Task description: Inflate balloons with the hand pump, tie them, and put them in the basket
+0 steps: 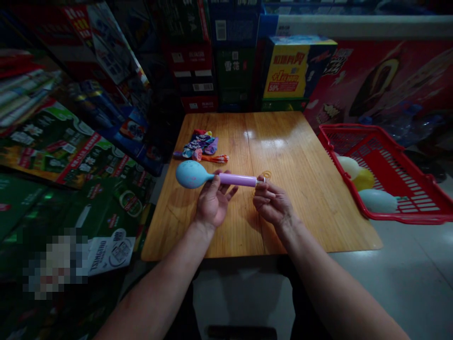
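Observation:
A purple balloon pump [238,180] lies level between my hands over the wooden table. On its left end sits a partly inflated light blue balloon [193,174] with small pinkish marks. My left hand [213,200] pinches the balloon's neck where it meets the pump's tip. The white handle end of the pump is in the closed fingers of my right hand [272,199]. Behind the balloon, a pile of uninflated balloons [202,145] in mixed colours rests on the table. Thin yellow rubber bands [266,175] show just beyond my right fingers.
The wooden table [283,146] stands before me. At its right, a red basket [384,134] contains several inflated balloons [378,201]. Stacked drink cartons [106,156] crowd the left side. A yellow and blue box [286,68] and more cartons stand behind the table.

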`<state>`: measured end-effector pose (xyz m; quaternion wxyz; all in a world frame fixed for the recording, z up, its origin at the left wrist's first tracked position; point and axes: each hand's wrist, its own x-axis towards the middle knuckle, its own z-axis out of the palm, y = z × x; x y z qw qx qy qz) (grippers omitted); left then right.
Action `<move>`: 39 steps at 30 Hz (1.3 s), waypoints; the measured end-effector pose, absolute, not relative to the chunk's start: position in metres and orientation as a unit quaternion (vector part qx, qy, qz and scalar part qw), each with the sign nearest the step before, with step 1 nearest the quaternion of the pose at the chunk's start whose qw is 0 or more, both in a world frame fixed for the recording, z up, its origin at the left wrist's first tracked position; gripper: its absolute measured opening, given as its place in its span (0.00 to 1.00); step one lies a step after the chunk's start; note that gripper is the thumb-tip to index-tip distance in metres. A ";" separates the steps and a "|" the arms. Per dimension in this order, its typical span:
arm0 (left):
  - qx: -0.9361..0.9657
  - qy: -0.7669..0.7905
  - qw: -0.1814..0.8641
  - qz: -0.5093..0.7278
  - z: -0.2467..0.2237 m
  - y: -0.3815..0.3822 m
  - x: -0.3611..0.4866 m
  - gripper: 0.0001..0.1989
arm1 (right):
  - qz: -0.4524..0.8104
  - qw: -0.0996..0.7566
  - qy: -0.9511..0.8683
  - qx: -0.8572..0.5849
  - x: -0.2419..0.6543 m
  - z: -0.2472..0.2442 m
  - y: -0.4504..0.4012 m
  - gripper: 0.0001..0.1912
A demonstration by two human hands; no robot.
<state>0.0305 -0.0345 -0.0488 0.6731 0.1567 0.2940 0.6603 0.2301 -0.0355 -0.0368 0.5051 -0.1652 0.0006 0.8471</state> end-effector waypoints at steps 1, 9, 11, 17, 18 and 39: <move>0.150 0.295 0.682 0.653 -0.051 -0.037 0.036 0.10 | 0.850 0.499 0.004 -0.170 0.225 -0.039 -0.036 0.08; 0.106 0.313 0.693 0.640 -0.057 -0.019 0.023 0.07 | 0.851 0.487 0.004 -0.196 0.235 -0.040 -0.025 0.09; 0.101 0.319 0.675 0.658 -0.054 -0.012 0.015 0.07 | 0.846 0.498 -0.005 -0.190 0.245 -0.038 -0.021 0.10; 0.126 0.310 0.679 0.653 -0.061 -0.017 0.029 0.12 | 0.841 0.504 -0.018 -0.197 0.230 -0.039 -0.018 0.08; 0.121 0.311 0.693 0.639 -0.064 -0.020 0.034 0.12 | 0.843 0.497 -0.020 -0.203 0.225 -0.040 -0.019 0.08; 0.118 0.303 0.705 0.630 -0.059 -0.034 0.044 0.13 | 0.855 0.477 -0.029 -0.203 0.222 -0.040 -0.034 0.05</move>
